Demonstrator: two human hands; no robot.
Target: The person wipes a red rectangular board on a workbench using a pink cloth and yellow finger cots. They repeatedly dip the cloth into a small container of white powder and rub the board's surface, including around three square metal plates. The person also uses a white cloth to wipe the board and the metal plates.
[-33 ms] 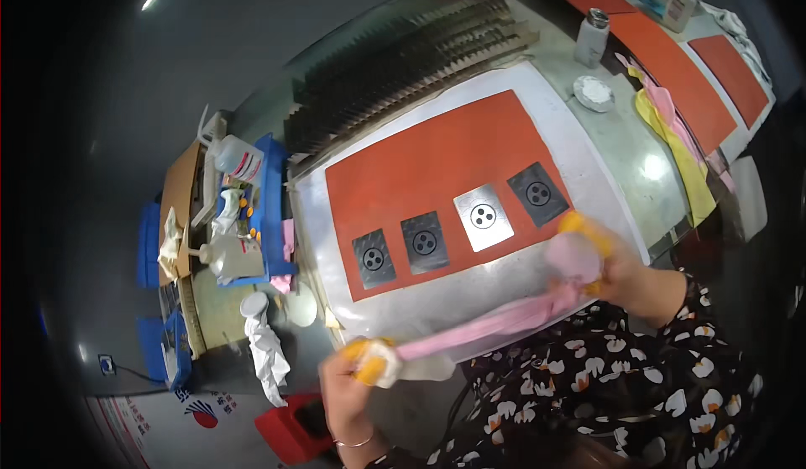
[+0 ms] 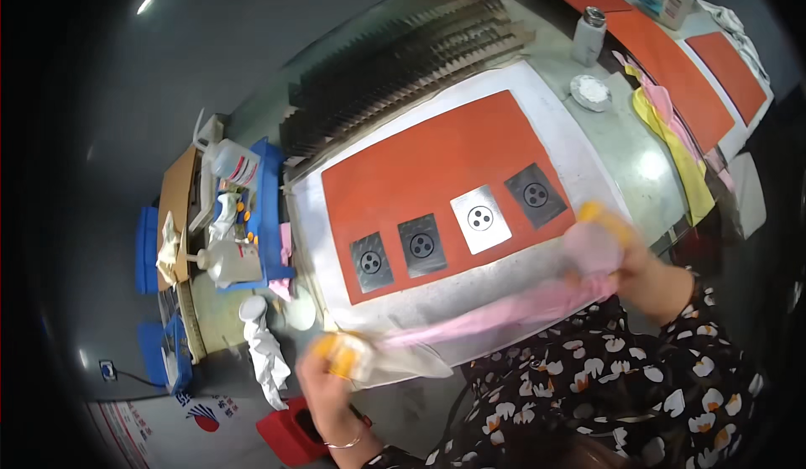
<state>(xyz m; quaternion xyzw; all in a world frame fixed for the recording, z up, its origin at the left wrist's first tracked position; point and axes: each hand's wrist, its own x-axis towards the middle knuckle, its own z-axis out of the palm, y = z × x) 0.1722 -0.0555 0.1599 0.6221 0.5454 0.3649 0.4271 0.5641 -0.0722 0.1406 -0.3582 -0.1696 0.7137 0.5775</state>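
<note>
A pink cloth (image 2: 495,314) is stretched between my two hands, low in front of my body. My left hand (image 2: 323,381), with orange finger covers, is closed on the cloth's left end. A whitish cloth (image 2: 411,360) hangs from the same grip. My right hand (image 2: 638,272) is closed round the other end, where the cloth is bunched and smeared by motion. Beyond the cloth lies a red-orange mat (image 2: 428,167). In a row on it are a dark metal plate (image 2: 370,262), a second dark plate (image 2: 422,245), a bright silver plate (image 2: 481,220) and another dark plate (image 2: 536,196), each with a round three-dot mark.
Left of the mat, a blue tray (image 2: 270,192) holds squeeze bottles. A white crumpled cloth (image 2: 267,351) hangs near a red bin (image 2: 290,431). Behind stands a slotted rack (image 2: 395,74). To the right are a pump bottle (image 2: 589,36), a white dish (image 2: 591,93) and a yellow cloth (image 2: 676,162).
My hands have moved apart, left hand leftward and right hand rightward. The pink cloth between them is drawn out longer. The plates stay in place on the mat.
</note>
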